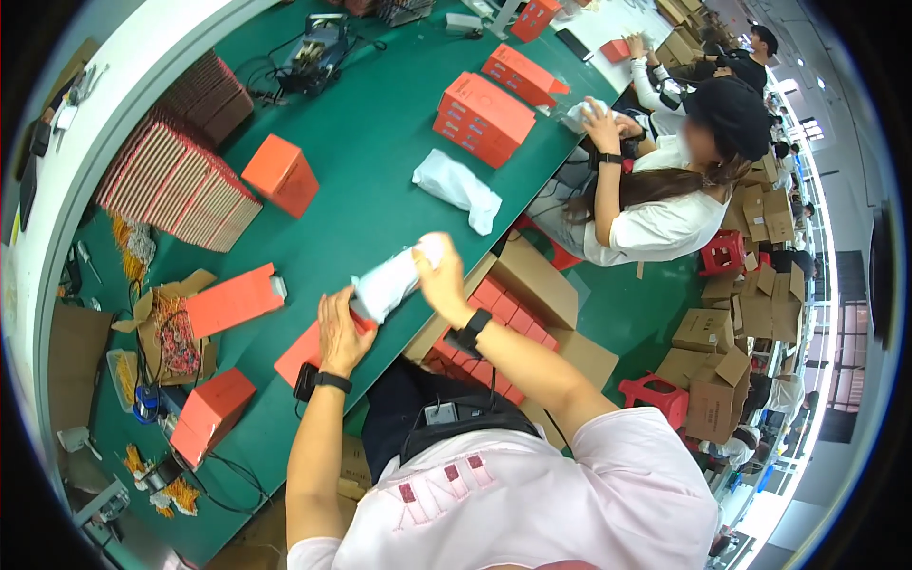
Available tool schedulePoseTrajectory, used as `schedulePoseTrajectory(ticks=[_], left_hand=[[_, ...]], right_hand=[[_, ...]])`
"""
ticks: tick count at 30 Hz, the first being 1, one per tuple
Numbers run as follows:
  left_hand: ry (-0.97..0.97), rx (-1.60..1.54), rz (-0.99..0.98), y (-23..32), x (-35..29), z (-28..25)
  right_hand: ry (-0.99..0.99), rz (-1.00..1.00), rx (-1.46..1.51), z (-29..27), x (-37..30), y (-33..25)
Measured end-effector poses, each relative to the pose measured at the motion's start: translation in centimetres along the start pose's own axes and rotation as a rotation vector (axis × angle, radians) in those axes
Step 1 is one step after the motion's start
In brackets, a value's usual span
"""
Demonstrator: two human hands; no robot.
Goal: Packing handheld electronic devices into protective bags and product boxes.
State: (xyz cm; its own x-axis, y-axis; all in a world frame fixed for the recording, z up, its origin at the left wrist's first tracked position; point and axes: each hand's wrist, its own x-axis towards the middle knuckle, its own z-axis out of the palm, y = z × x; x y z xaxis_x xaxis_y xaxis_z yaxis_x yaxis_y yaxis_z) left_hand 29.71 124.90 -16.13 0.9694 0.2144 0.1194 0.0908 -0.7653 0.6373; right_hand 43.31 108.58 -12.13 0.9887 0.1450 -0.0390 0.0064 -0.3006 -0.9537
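My left hand (344,332) is closed around the end of an orange-red cardboard box (298,355) near the table edge. A white wrapped package (385,288) slants up from that end of the box; its lower end meets the box, but whether it is inside is hidden. My right hand (441,277) grips the package's upper end, fingers wrapped round it. Beyond my hands a second white wrapped package (458,190) lies on the green table. To the left lies an orange-red box (233,302) with one end open.
Stacked flat cartons (180,185) stand at far left. More orange-red boxes (484,119) are piled ahead. A brown carton (537,282) holding orange-red boxes sits below the table edge at my right. A co-worker (655,204) sits further right, holding a white item.
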Motion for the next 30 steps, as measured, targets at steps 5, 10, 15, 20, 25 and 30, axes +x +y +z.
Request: schedulePoseTrajectory(ticks=[5, 10, 15, 20, 25, 30], left_hand=[[-0.085, -0.054, 0.038, 1.2, 1.6, -1.1], [0.199, -0.626, -0.136, 6.4, 0.4, -5.8], [0.307, -1.412, -0.547, 14.2, 0.8, -12.1], [0.385, -1.554, -0.696, 11.5, -3.8, -13.7], [0.362, -1.633, -0.775, 11.7, -6.8, -13.5], [0.284, -1.694, -0.779, 11.8, -7.8, -12.6]], right_hand=[[0.075, -0.304, -0.058, -4.7, 1.5, -2.4], [-0.031, -0.086, 0.418, -7.0, -0.1, -11.4], [-0.357, -0.143, 0.207, -7.0, -4.5, -15.2], [-0.039, -0.294, 0.125, -12.1, -1.5, -16.0], [-0.295, -0.571, -0.19, -11.6, -5.0, -19.8], [-0.689, -0.716, -0.23, -9.8, -5.4, -21.7]])
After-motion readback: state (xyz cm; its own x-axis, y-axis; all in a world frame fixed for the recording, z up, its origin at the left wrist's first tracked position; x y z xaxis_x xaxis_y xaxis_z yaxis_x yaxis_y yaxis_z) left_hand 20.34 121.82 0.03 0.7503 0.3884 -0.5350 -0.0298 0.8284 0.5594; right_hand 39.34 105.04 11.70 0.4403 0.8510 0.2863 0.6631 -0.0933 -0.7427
